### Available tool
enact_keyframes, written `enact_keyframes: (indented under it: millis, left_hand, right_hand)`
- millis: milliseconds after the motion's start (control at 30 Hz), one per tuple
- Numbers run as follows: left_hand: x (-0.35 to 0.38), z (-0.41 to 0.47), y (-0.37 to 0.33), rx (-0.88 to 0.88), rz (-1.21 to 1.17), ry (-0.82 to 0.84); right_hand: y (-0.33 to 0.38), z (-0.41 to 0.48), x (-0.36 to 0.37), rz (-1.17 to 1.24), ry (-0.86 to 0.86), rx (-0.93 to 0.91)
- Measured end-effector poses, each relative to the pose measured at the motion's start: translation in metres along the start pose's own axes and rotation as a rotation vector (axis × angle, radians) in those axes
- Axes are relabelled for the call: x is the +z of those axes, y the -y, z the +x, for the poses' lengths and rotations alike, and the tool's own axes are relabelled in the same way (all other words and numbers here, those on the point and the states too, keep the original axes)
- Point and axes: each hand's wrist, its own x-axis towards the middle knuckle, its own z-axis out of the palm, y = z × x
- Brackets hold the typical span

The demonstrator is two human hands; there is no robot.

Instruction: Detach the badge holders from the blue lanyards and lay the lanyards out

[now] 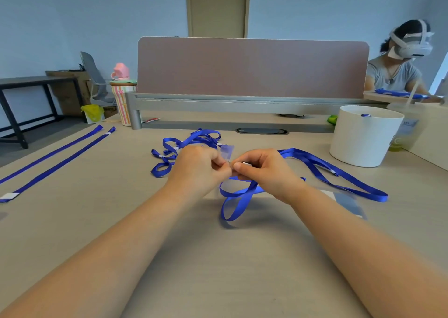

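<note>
Above the middle of the desk my left hand (pixel 201 166) pinches the lower edge of a clear badge holder (pixel 227 152). My right hand (pixel 261 168) pinches the metal clip (pixel 246 164) of a blue lanyard (pixel 315 170), right against the left fingertips. That lanyard loops under my hands and trails off to the right. Behind my left hand sits a tangled heap of blue lanyards (pixel 186 143). Two straight lanyards (pixel 60 157) lie side by side at the left. A detached clear holder (pixel 346 202) lies flat by my right forearm.
A white round tub (pixel 363 138) stands at the right, a drink cup (pixel 404 133) behind it. A mauve divider panel (pixel 252 68) closes the desk's far edge, with a striped cup (pixel 122 102) at its left end. Another person sits beyond at the far right.
</note>
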Motion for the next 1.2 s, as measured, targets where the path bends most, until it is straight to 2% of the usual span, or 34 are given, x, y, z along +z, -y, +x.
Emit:
enact_keyframes:
  millis: [300, 567, 633, 800, 867, 1100, 1200]
  left_hand:
    - [0.013, 0.001, 0.009, 0.063, -0.042, -0.107]
    - [0.020, 0.006, 0.020, -0.070, -0.282, -0.104]
    - [0.019, 0.008, 0.022, -0.063, -0.334, -0.070]
    - [0.012, 0.011, 0.026, 0.105, -0.357, 0.051]
    - [0.012, 0.014, 0.034, 0.096, -0.378, 0.122]
    - [0.010, 0.016, 0.045, 0.036, -0.688, 0.452]
    - [0.009, 0.015, 0.042, 0.081, -0.600, 0.387]
  right_hand:
    - [0.000, -0.003, 0.007, -0.237, -0.157, -0.097]
    - [0.001, -0.005, 0.007, -0.235, -0.188, -0.114]
    - [0.001, -0.004, 0.005, -0.208, -0.172, -0.102]
    - [0.002, -0.005, 0.002, -0.098, -0.079, -0.091]
    - [0.004, -0.007, 0.000, -0.075, -0.035, -0.109]
    - [0.011, -0.011, 0.001, 0.003, 0.103, -0.130]
    - [0.013, -0.012, -0.001, 0.028, 0.116, -0.114]
